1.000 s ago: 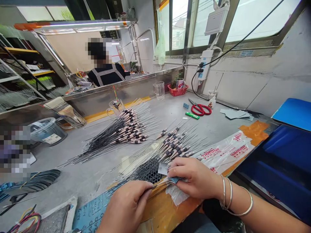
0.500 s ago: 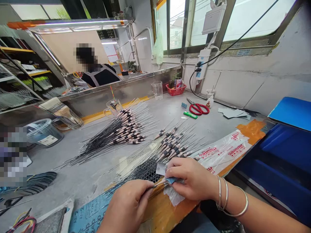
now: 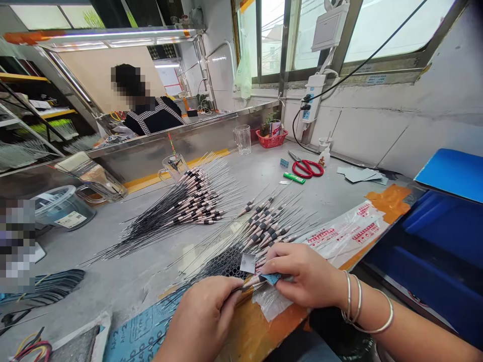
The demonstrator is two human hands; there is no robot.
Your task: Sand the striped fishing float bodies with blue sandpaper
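Observation:
My left hand [image 3: 202, 322] is closed in a pinch on the thin stem of a fishing float [image 3: 252, 281] at the near table edge. My right hand [image 3: 302, 279], with bangles on the wrist, pinches a small blue piece of sandpaper [image 3: 271, 278] round the same float's body. Just beyond my hands lies a fanned bunch of floats [image 3: 264, 229] with pink and black bodies. A larger pile of floats [image 3: 188, 203] lies further back to the left. A small grey square [image 3: 248, 263] lies beside my right fingers.
Red-handled scissors [image 3: 307, 168] and a green lighter [image 3: 294, 178] lie at the back right. A glass [image 3: 242, 139], a red basket [image 3: 271, 137] and a glass mug [image 3: 172, 167] stand near the metal divider. A printed plastic bag [image 3: 347, 234] lies right. Another person [image 3: 145, 108] sits beyond the divider.
My hands stay pinched on the same float, with my right hand shifted slightly along it. The camera has drifted a little.

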